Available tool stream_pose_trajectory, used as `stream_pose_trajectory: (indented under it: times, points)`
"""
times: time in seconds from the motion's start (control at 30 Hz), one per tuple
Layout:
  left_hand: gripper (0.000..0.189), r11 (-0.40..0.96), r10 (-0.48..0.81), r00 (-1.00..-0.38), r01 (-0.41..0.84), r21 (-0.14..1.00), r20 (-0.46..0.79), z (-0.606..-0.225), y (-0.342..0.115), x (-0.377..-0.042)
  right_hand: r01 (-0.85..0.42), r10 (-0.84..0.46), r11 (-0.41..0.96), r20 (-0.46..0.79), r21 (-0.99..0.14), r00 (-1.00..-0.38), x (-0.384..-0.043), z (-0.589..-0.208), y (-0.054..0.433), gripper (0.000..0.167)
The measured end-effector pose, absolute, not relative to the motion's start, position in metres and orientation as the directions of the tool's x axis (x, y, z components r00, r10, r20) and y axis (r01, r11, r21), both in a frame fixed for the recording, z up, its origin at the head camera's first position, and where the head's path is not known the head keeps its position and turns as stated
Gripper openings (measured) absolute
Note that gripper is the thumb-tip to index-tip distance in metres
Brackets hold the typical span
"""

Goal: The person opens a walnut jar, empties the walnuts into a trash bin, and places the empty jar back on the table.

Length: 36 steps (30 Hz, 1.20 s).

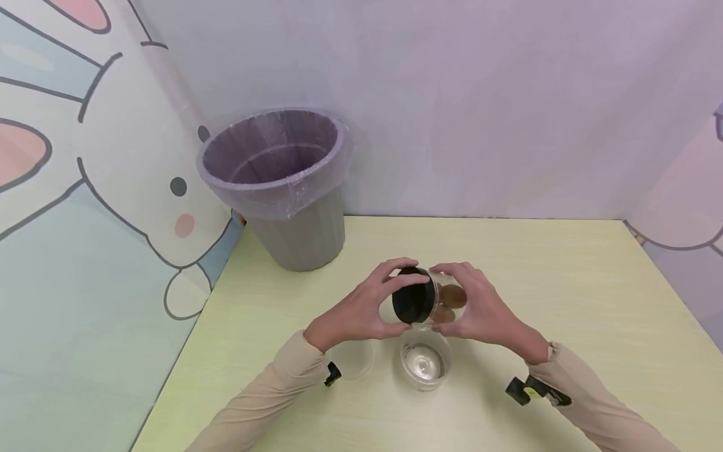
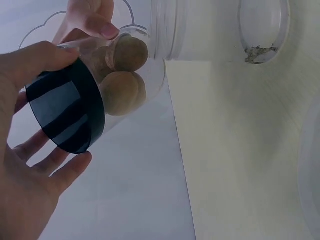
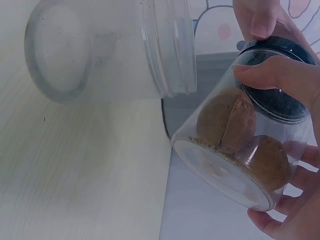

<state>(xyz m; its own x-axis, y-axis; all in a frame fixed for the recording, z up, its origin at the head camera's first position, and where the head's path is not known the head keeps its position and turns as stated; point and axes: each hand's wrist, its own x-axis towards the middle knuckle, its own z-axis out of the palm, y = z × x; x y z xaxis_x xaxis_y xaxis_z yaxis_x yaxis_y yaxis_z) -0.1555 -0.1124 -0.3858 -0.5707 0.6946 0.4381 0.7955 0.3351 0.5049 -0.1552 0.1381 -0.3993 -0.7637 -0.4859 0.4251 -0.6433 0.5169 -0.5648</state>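
A clear jar [image 3: 195,125] with a black lid [image 1: 411,306] is held tilted on its side above the table, the lid toward the left. Inside it lie several brown, rounded, walnut-like pieces [image 3: 227,117], one with a seam, and crumbs near the bottom. My left hand [image 1: 373,307] grips the lid, thumb and fingers spread round its rim. With curled fingers, my right hand [image 1: 480,307] holds the jar's clear body. Below both hands, a second clear jar [image 1: 425,367] stands upright with its mouth uncovered; a dark smudge shows at its bottom in the left wrist view.
Left of the uncovered jar, a thin clear disc [image 1: 354,360] lies on the pale table [image 1: 536,270]. At the back left stands a grey bin [image 1: 299,238] with a transparent liner. A rabbit-patterned wall covering [image 1: 124,157] rises on the left.
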Motion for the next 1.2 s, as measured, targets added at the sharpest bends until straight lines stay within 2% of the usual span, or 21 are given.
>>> stream_pose_trajectory:
  times: [0.27,0.37,1.2]
  points:
    - [0.077,0.381,0.582,-0.677,0.717,0.584,0.451,-0.388,-0.111,-0.153,-0.65,-0.485,0.512,0.436,-0.561,-0.758,-0.156,-0.399,0.138,0.089]
    - [0.078,0.382,0.564,-0.699,0.693,0.612,0.44,-0.388,-0.112,-0.153,-0.653,-0.488,0.509,0.438,-0.56,-0.755,-0.156,-0.399,0.137,0.089]
    - [0.077,0.405,0.507,-0.705,0.703,0.585,0.496,-0.391,-0.122,-0.154,-0.619,-0.456,0.542,0.42,-0.568,-0.785,-0.156,-0.394,0.144,0.089]
